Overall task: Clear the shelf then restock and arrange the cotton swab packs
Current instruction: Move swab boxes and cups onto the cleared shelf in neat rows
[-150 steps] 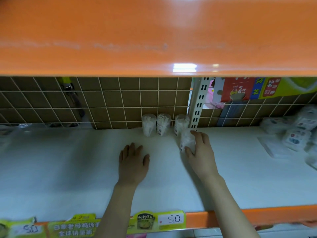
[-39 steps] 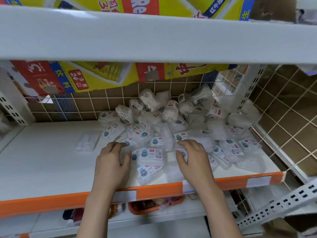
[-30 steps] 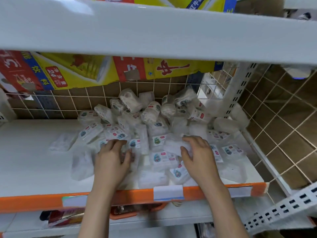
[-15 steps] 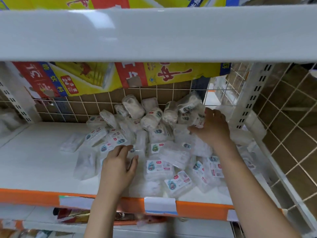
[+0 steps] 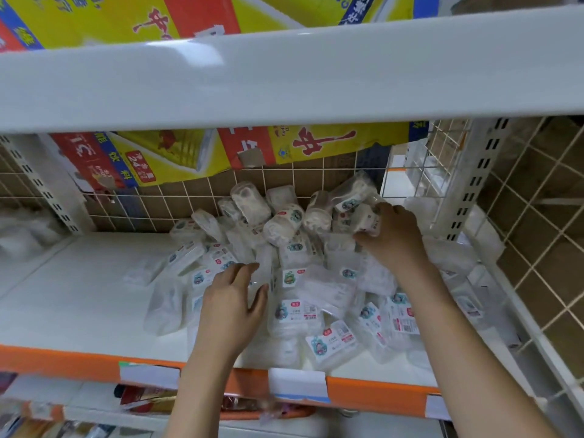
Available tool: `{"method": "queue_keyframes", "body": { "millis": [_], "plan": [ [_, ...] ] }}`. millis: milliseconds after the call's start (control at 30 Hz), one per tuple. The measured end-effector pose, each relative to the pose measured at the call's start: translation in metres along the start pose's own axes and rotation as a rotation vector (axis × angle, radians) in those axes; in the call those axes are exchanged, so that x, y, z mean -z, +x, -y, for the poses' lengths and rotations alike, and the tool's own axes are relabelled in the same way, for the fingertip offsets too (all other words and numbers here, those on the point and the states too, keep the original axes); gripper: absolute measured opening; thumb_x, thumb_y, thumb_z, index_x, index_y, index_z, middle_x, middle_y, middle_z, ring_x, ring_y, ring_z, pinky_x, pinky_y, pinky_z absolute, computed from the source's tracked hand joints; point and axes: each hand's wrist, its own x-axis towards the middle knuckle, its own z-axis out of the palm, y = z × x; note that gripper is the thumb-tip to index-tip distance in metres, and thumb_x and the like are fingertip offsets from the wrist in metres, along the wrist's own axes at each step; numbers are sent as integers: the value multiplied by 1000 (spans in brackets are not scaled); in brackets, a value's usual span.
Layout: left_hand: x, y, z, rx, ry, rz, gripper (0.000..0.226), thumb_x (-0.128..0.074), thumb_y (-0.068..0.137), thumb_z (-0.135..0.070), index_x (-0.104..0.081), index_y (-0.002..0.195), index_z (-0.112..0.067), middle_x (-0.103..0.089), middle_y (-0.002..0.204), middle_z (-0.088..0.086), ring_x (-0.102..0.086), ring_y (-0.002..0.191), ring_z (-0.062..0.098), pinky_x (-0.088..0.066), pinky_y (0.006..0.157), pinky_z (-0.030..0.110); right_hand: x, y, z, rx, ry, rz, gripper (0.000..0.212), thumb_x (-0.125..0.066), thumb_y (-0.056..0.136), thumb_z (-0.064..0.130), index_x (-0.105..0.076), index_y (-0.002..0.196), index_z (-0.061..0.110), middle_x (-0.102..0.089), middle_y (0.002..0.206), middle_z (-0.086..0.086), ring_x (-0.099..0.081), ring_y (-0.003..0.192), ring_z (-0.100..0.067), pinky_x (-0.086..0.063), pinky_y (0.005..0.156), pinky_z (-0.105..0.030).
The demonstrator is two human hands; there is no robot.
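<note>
Packs [image 5: 294,314] lie heaped under my flat, loose left fingers [image 5: 243,273]; my right fingers [image 5: 384,213] grip a round tub [image 5: 366,218] atop the pile. Pulling it could topple neighbours off the shelf [image 5: 79,298].

A white upper shelf board [image 5: 284,74] spans the view near the top, with a yellow and red printed carton [image 5: 158,17] resting on it. Behind and below hangs a wire grid back panel [image 5: 177,200], with another yellow and red carton [image 5: 196,153] showing through it. White slotted uprights stand at far left [image 5: 41,191] and right [image 5: 471,178]. Blank white price tags [image 5: 297,382] sit on the near orange edge. Blurred goods [image 5: 145,398] lie on the level below.
</note>
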Motion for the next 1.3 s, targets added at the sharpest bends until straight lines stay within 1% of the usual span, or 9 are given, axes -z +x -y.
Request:
{"method": "queue_keyframes", "body": {
  "millis": [167,367,567,733,800,933,1100,1200,1300],
  "plan": [
    [-11,43,-10,-67,84,-12,62,-42,80,-44,-55,123,-2,-59,117,20,-53,107,41,-45,89,46,4,-28,-4,111,110,-173,58,-77,72,33,-55,116,2,-60,104,-20,-53,98,-38,-41,81,-37],
    [-25,98,-22,-75,86,113,73,-67,83,-36,-36,141,-5,-43,137,17,-35,127,36,-34,103,44,2,-77,0,76,243,-256,64,-83,67,24,-56,121,2,-58,114,-18,-50,108,-35,-38,90,-33],
    [-31,117,-31,9,114,212,85,-62,83,-51,-22,148,-12,-31,148,13,-27,135,31,-32,103,39,-1,-97,0,108,303,-328,62,-83,68,22,-54,119,2,-56,114,-14,-45,108,-21,-35,93,-26],
    [-38,120,-29,60,70,286,84,-65,85,-39,-17,149,-14,-27,150,14,-33,133,34,-34,104,40,-6,-97,4,122,295,-345,62,-82,70,23,-52,121,5,-54,116,-12,-44,110,-20,-39,94,-32],
    [-38,119,-28,60,20,269,81,-66,84,-34,-20,147,-14,-31,147,14,-40,128,33,-39,100,39,-8,-94,4,109,300,-338,62,-82,71,23,-52,122,4,-54,116,-12,-44,110,-20,-40,94,-34],
    [-25,111,-26,36,-61,121,67,-68,82,-25,-35,137,-9,-44,131,14,-50,113,33,-41,84,35,-14,-82,10,85,298,-341,61,-83,68,21,-54,119,0,-56,113,-17,-43,108,-23,-30,94,-22],
    [10,87,-17,39,-144,-63,59,-76,74,-15,-45,121,3,-48,120,20,-51,104,37,-33,73,26,-23,-68,43,131,320,-290,59,-69,73,38,-55,116,0,-56,116,-19,-48,110,-31,-39,95,-36],
    [32,61,-1,83,-186,-136,59,-78,70,-11,-46,118,3,-51,115,20,-52,102,36,-29,71,19,-31,-72,68,150,363,-276,58,-69,73,37,-55,117,2,-56,115,-17,-45,109,-25,-32,95,-23],
    [52,29,27,165,-244,-154,57,-77,72,-12,-44,118,-3,-54,113,12,-53,102,29,-32,73,21,-45,-83,97,132,428,-224,60,-79,72,29,-53,121,6,-54,117,-12,-47,110,-24,-32,93,-20]
  ]
}}
